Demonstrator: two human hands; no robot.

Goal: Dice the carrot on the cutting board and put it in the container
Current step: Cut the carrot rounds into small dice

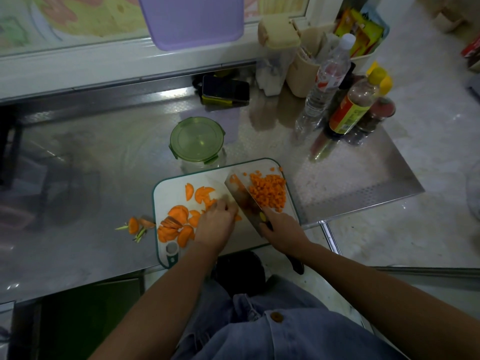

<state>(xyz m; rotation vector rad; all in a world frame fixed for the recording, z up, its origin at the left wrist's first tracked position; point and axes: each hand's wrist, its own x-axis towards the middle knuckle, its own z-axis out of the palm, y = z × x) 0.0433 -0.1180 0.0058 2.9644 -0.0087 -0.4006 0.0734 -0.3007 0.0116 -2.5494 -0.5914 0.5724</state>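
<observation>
On the cutting board point(168, 194), a left hand point(215, 222) pins carrot slices point(178, 214) with curled fingers beside the cleaver point(239, 191) clenched in the right hand point(281, 231), where a slip could nick fingertips.

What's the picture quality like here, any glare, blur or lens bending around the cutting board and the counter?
Head view: dim overall, darkest at the left; a glare patch on the steel counter near its back edge; wide-angle bending curves the counter's edges; the left hand looks slightly smeared at its fingertips; the diced carrot is fairly sharp.

Orange carrot dice point(268, 191), white teal-edged cutting board point(170, 193), green container lid point(197, 138), lilac tray point(192, 20)
</observation>
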